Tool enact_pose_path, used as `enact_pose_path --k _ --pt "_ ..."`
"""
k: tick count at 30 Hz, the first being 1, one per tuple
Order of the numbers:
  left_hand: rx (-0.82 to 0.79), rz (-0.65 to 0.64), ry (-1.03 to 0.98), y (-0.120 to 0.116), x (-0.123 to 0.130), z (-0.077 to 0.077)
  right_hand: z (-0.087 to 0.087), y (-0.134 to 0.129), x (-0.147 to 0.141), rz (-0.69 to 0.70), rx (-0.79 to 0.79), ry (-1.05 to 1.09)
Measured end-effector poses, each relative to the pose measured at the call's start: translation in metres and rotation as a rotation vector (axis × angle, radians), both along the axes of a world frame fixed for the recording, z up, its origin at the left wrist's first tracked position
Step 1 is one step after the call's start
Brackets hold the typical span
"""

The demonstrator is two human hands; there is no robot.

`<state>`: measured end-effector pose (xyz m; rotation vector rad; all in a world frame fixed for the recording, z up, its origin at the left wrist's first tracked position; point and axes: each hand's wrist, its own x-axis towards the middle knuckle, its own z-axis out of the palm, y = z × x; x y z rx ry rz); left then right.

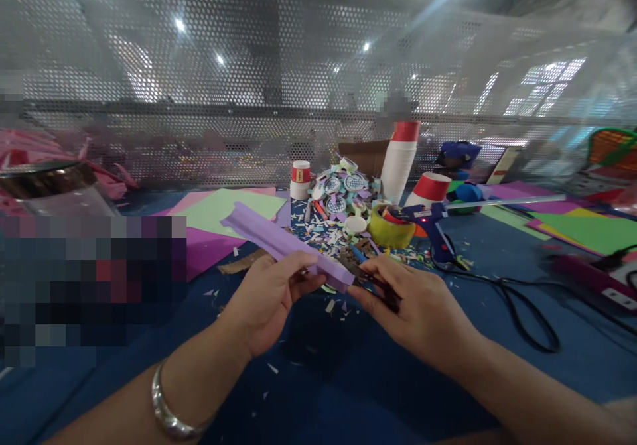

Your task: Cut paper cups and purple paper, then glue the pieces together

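A long strip of folded purple paper [279, 236] slants across the middle of the view, creased lengthwise into a channel. My left hand [276, 292] is closed around it, thumb on top and fingers beneath, nearer its right end. At that right end is my right hand [408, 299], with thumb and forefinger close to the paper's edge. Something dark shows within the curled fingers of this hand; its kind is not clear. Just beyond the hands lie paper scraps [323, 236] and a pile of decorated paper cut-outs [341, 193].
Behind the right hand are a yellow tape roll [391, 229] and a blue glue gun [435, 229] with a lit red light, its black cable [532, 319] looping right. Paper cups [401, 166] stand stacked at the back. Coloured sheets [223, 213] lie left; a lidded jar [54, 186] stands far left.
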<state>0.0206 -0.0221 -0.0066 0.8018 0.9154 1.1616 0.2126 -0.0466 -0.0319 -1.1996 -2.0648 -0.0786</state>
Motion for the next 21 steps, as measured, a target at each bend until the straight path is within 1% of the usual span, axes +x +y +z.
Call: enact_pose_path --k 4,9,14,19,21 --pt "-0.013 -0.058 0.049 0.001 -0.001 -0.001 -0.001 0.000 0.001 0.008 0.048 -0.009" --pt "-0.042 -0.113 0.040 0.006 -0.006 -0.001 -0.001 -0.001 0.003 0.010 0.057 -0.019" --pt "-0.069 -0.172 0.042 0.010 -0.011 0.000 0.001 -0.003 0.003 0.023 0.005 -0.045" --pt "-0.066 -0.191 0.051 0.010 -0.013 0.000 0.003 -0.004 0.003 0.023 -0.082 -0.050" --pt "-0.030 -0.169 0.065 0.011 -0.014 0.001 0.004 -0.003 0.004 0.018 -0.110 -0.032"
